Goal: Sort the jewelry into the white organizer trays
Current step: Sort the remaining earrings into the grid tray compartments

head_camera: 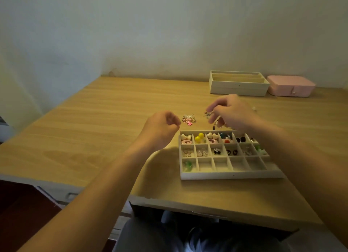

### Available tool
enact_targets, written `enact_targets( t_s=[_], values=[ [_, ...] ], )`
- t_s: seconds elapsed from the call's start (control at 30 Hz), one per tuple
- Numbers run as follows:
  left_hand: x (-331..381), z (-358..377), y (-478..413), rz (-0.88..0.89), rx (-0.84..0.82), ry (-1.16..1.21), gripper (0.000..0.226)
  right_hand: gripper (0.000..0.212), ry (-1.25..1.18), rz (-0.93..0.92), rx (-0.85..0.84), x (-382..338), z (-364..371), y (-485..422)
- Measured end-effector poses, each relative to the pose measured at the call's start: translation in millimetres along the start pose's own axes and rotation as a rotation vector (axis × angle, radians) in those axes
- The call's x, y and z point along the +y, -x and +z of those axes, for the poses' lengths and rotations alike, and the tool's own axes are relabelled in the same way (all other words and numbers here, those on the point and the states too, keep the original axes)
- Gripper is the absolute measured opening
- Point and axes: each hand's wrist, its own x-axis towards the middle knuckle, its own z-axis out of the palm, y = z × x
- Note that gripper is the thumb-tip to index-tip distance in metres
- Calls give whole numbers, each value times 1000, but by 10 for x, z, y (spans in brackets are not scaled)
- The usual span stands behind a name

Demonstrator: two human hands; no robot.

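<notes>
A white grid tray (231, 175) lies on the wooden table with small jewelry in its top two rows and a green piece at its bottom left. Just beyond it, my right hand (233, 112) pinches a small silver piece (207, 114) above the table. My left hand (162, 127) hovers left of the tray with fingers curled, and nothing shows in it. A loose pile of pink and silver jewelry (188, 118) lies between the two hands. More loose pieces under my right hand are mostly hidden.
A second white tray (238, 89) with long slots stands at the back right by the wall. A pink closed jewelry box (291, 86) sits beside it on the right. The table's front edge runs close to my lap.
</notes>
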Motion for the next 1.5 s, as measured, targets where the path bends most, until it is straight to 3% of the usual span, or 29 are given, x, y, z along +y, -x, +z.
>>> enact_targets(
  t_s=[0.1, 0.2, 0.63, 0.97, 1.13, 1.27, 1.5],
  values=[
    [3, 112, -275, -22, 22, -14, 27, 26, -34, 67, 137, 149, -43, -253],
    [-2, 244, -528, -43, 23, 1, 26, 23, -57, 102, 149, 300, -99, -483],
    [34, 592, -1263, 67, 37, -76, 22, 13, 274, -15, -323, 640, -87, -1013],
    [-52, 565, -1190, 175, 76, -125, 19, 6, 416, -95, -322, 613, 25, -1013],
    [-152, 458, -1080, 186, 46, -209, 16, 5, 279, -128, -234, 562, 24, -953],
    [-238, 394, -1050, 156, -24, -335, 27, 4, 98, -79, -220, 458, -9, -918],
    [-284, 291, -1044, 44, -18, -177, 37, 10, -227, 15, -80, 366, -17, -864]
  ],
)
